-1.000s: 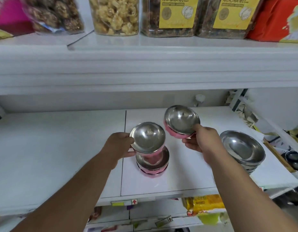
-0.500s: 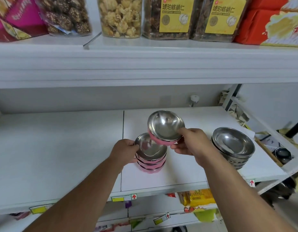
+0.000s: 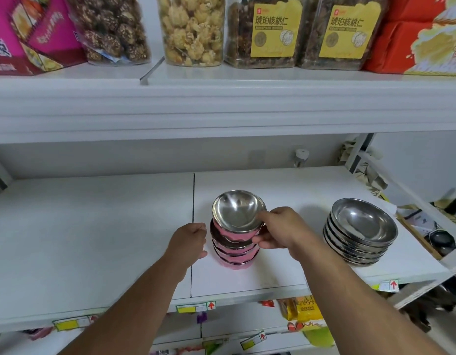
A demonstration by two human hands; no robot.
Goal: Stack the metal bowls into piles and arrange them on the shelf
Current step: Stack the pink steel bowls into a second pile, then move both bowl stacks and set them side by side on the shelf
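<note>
A pile of pink-sided metal bowls [image 3: 233, 254] stands on the white shelf [image 3: 93, 239] just right of its seam. My right hand [image 3: 278, 231] grips the top pink bowl [image 3: 238, 212], which sits tilted on that pile with its shiny inside facing me. My left hand [image 3: 189, 242] rests curled against the left side of the pile, touching the lower bowls. A second pile of wider plain steel bowls [image 3: 361, 230] stands to the right.
An upper shelf [image 3: 221, 106] overhangs, loaded with snack jars [image 3: 192, 29] and boxes. The shelf's right end has a slanted metal bracket [image 3: 360, 155] and clutter beyond. Price tags [image 3: 196, 307] line the front edge; snack packs [image 3: 301, 308] lie below.
My right hand has lowered the pink bowl from the air onto the top of the pink pile. My left hand let its bowl settle on the pile and now steadies the side.
</note>
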